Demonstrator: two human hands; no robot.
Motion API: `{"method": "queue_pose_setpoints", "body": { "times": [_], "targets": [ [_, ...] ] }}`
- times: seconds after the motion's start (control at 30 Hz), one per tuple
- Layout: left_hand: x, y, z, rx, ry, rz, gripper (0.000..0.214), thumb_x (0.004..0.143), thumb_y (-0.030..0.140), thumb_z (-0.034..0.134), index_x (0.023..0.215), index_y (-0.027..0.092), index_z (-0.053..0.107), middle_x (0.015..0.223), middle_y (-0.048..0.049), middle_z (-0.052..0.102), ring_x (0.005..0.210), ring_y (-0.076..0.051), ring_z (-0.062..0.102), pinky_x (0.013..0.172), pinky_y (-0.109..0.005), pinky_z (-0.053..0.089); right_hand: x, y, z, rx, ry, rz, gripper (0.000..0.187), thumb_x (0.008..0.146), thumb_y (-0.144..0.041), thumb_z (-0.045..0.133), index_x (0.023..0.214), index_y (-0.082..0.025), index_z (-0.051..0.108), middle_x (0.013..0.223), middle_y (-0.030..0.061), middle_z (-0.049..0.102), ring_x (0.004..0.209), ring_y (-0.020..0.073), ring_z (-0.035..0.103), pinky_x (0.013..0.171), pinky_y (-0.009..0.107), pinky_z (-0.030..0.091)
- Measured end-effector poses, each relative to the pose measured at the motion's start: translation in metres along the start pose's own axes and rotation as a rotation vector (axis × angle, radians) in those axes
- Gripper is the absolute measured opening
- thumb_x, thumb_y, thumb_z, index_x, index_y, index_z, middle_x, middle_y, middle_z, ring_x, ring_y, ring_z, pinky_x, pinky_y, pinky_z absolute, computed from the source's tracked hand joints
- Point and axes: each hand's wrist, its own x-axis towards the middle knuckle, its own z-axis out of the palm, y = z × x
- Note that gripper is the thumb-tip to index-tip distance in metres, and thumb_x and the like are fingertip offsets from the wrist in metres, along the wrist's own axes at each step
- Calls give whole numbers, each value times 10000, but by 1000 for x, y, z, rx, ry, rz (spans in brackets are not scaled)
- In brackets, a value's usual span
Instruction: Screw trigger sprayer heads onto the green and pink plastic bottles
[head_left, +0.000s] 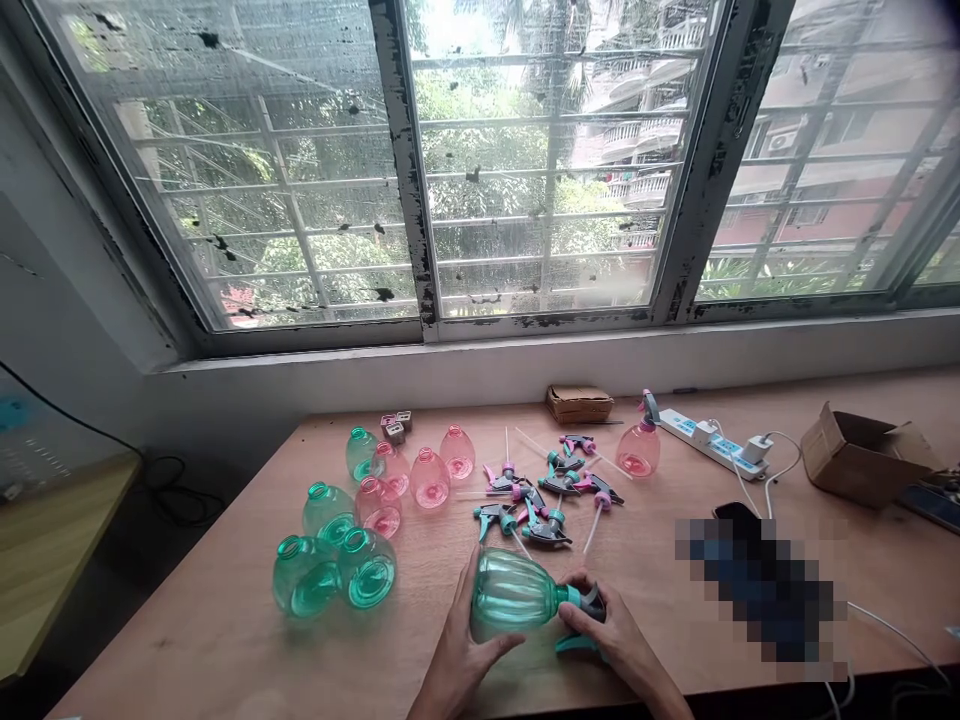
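Observation:
A green ribbed spray bottle (514, 592) lies on its side near the front edge of the wooden table (225, 620). My left hand (457, 650) wraps round its body. My right hand (611, 630) is closed on the grey-and-teal trigger sprayer head (589, 605) at the bottle's neck. Just beyond lies a heap of loose pink and teal trigger heads (544, 490) with long dip tubes. To the left stand several empty green bottles (337, 560) and pink bottles (420, 475).
One pink bottle with a sprayer fitted (640, 445) stands further back. A white power strip (712, 440) with cables, an open cardboard box (855, 450), a small brown packet (579, 403) and a dark phone (739, 515) lie to the right. Barred windows rise behind.

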Motion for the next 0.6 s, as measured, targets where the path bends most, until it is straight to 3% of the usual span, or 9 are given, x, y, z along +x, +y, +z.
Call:
{"method": "queue_pose_setpoints", "body": {
  "times": [0.1, 0.23, 0.4, 0.6],
  "targets": [
    [0, 1, 1, 17, -12, 2, 990, 782, 333, 803, 1588, 322, 229, 1664, -78, 309, 1521, -329, 286, 1252, -510, 207, -1, -1, 0, 25, 9, 2, 362, 806, -505, 769, 942, -184, 671, 735, -10, 629, 686, 187, 603, 656, 305, 494],
    [0, -3, 1, -11, -16, -50, 1126, 710, 353, 863, 1602, 292, 179, 1689, -92, 228, 1539, -341, 228, 1261, -505, 174, -1, 2, -1, 27, -7, 12, 391, 786, -504, 786, 971, -182, 666, 735, -12, 616, 682, 191, 601, 649, 316, 496],
    [1, -1, -1, -66, -19, -51, 984, 750, 393, 826, 1572, 264, 301, 1652, -94, 336, 1526, -329, 273, 1263, -482, 185, 1, 7, -3, 18, -9, 22, 382, 774, -495, 797, 969, -192, 670, 763, -9, 624, 697, 192, 608, 648, 315, 501],
    [0, 1, -2, -57, -21, -29, 1035, 742, 279, 828, 1587, 329, 232, 1671, -49, 294, 1534, -300, 258, 1268, -479, 165, 0, 5, -2, 52, -4, 44, 414, 761, -514, 802, 977, -196, 647, 715, -18, 628, 673, 197, 620, 645, 327, 529]
  ]
}}
